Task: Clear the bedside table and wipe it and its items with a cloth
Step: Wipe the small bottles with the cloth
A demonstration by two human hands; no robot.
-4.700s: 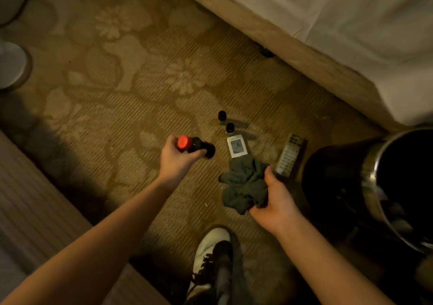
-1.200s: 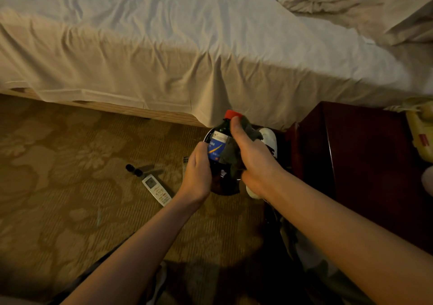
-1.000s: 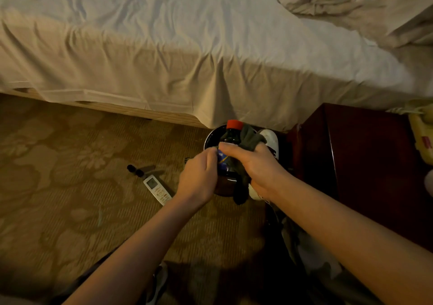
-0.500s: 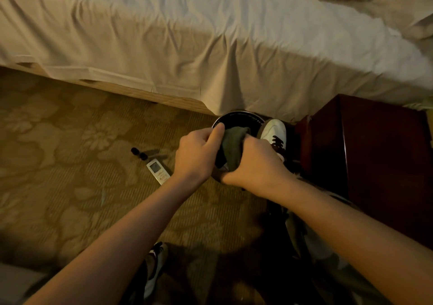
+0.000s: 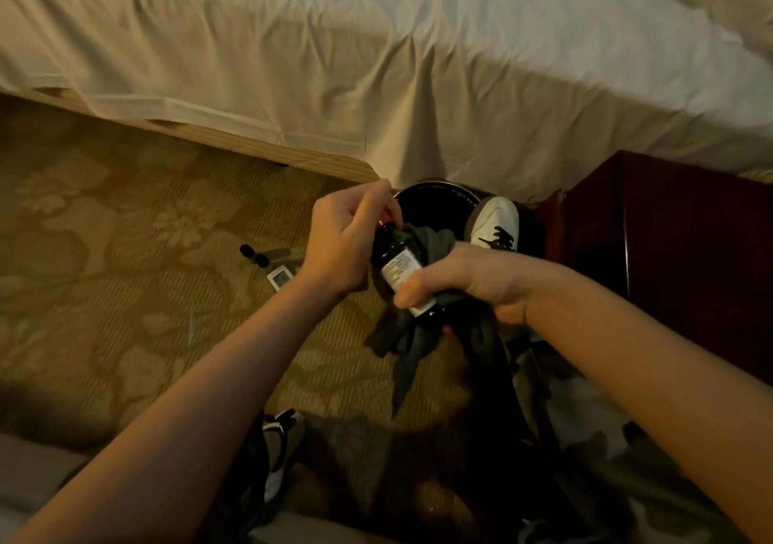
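While the right hand [image 5: 464, 280] curled round the lower body of the bottle [image 5: 397, 267] with the cloth [image 5: 422, 334] bunched under its palm, the left hand [image 5: 351, 242] pinched the bottle's neck, fingers closed over the cap end. Bottle was tilted, label facing up, held in the air between both hands. Cloth wrapped part of the bottle and hung loose below it.

Landmark = bottle. Bin [image 5: 431, 200] sat just behind it, a white shoe [image 5: 495, 221] beside the bin's rim. Bedside table [image 5: 669, 250] stood to the bottle's right. Left of the bottle, on the carpet [image 5: 125, 250]: a small white remote [image 5: 279, 279] and two dark caps [image 5: 253, 252]. Bed sheet [image 5: 376, 62] ran further behind.

Step in hand, as I read it: wiping one cleared item. Next move likely needs turning the bottle inside the cloth, left pinch steadying, firm grip so it doesn't slip.
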